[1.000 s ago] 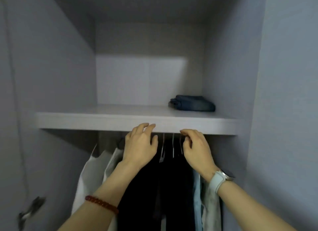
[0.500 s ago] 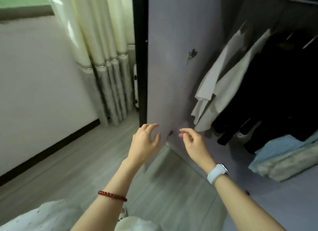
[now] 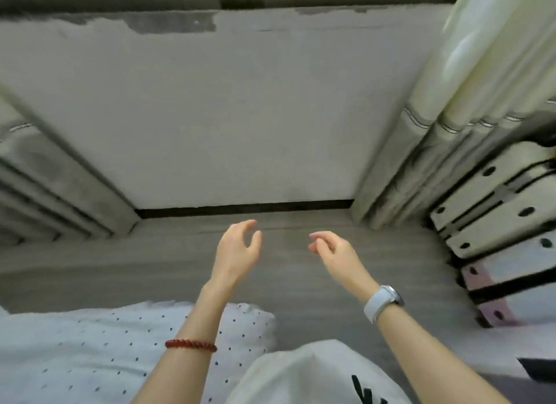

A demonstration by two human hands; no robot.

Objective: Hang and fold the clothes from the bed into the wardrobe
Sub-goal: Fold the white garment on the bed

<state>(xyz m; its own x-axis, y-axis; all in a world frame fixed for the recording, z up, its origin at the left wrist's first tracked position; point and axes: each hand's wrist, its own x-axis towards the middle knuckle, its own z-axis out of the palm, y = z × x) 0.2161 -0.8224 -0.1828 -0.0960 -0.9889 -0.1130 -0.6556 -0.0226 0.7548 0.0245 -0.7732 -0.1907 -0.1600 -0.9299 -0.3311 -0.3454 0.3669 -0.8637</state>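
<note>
Both hands are hanging in the air over the grey wooden floor, and both are holding nothing; the left hand is up with its fingers loose and a little bent, and its thumb is sticking out to the side; the right hand is beside it, a little apart, with its fingers softly curled and pointing toward the left hand; the two hands are not touching each other.

A red bead bracelet is sitting on the left arm; a white watch is sitting on the right wrist.

A white spotted cloth with tiny dark dots is lying at the bottom left, under the left arm; it could be the bed cover, but I cannot tell for sure; a white piece of clothing with black marks is showing at the bottom middle, close to the person's body, between the two arms; neither hand is touching it.

A plain white wall is standing ahead, with a dark strip where it is meeting the floor; pale curtains are hanging down on the right; white boxes with black dots are sitting low on the right, past the curtains.
</note>
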